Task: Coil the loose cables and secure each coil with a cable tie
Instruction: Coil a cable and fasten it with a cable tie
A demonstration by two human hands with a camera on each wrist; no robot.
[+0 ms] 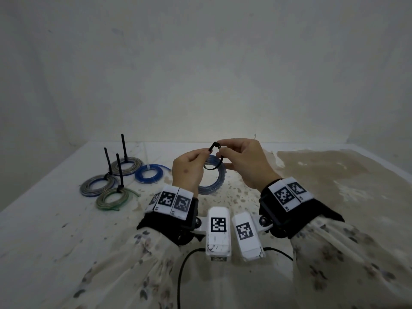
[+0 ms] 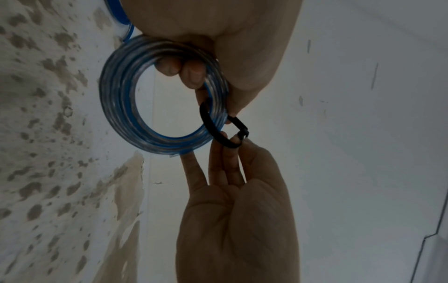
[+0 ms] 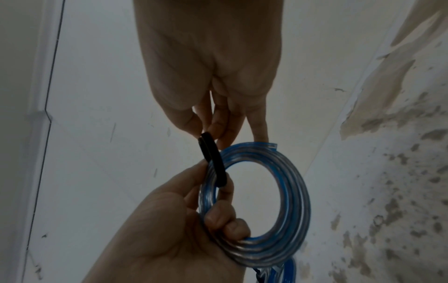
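Note:
A coil of clear-blue cable (image 1: pixel 214 177) (image 2: pixel 121 99) (image 3: pixel 290 201) is held up above the table. My left hand (image 1: pixel 189 168) (image 2: pixel 206 38) (image 3: pixel 169 239) grips the coil with curled fingers and pinches one end of a black cable tie (image 1: pixel 215 157) (image 2: pixel 218 134) (image 3: pixel 213 159) that loops round the coil's strands. My right hand (image 1: pixel 243 161) (image 2: pixel 232 210) (image 3: pixel 206 67) pinches the tie's other end between thumb and fingertips, its little finger touching the coil's cut end. The tie's two ends meet at the top of the loop.
At the left of the white, stained table (image 1: pixel 66 230) lie three coils (image 1: pixel 98 186) with black tie tails (image 1: pixel 123 148) standing upright, and a blue coil (image 1: pixel 149 173) with a pale tie. A brown-stained patch (image 1: pixel 334 172) covers the right side. A wall stands behind.

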